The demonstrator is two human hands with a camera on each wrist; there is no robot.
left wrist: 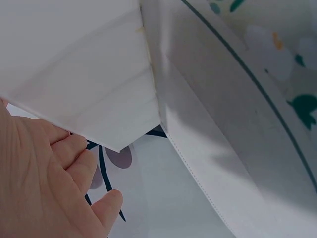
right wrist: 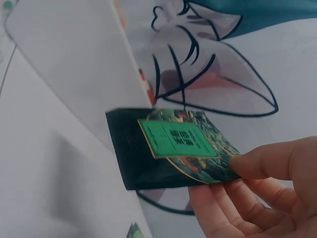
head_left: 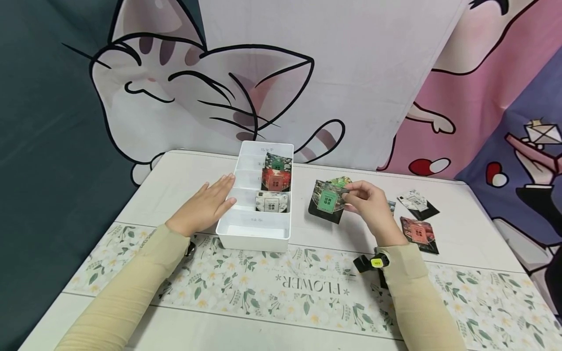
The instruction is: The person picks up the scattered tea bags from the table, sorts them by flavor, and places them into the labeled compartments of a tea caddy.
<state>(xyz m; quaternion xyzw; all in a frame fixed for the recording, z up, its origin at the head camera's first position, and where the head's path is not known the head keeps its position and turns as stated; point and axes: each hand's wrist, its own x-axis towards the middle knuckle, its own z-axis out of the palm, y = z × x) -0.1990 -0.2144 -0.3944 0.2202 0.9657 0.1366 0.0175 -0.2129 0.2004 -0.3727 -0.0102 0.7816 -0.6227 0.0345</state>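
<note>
Between thumb and fingers, my right hand (head_left: 368, 207) pinches a dark tea sachet (head_left: 326, 201) with a green label. In the right wrist view this sachet (right wrist: 126, 153) is tilted, held by one end above the table. My left hand (head_left: 204, 207) lies with straight fingers against the left wall of a white divided box (head_left: 253, 243). Seen from the left wrist, the fingers touch the side of the box (left wrist: 84, 64). Inside the box are a green sachet (head_left: 279, 161), a red sachet (head_left: 276, 181) and, in a nearer compartment, a white sachet (head_left: 271, 202).
Right of the box lies a bright green sachet (head_left: 341, 181), partly behind the held one. Farther right are a white-and-black sachet (head_left: 417, 203) and a red sachet (head_left: 419, 235); another, mostly hidden, shows beside the right hand. A cat-print curtain (head_left: 351, 83) hangs behind the table.
</note>
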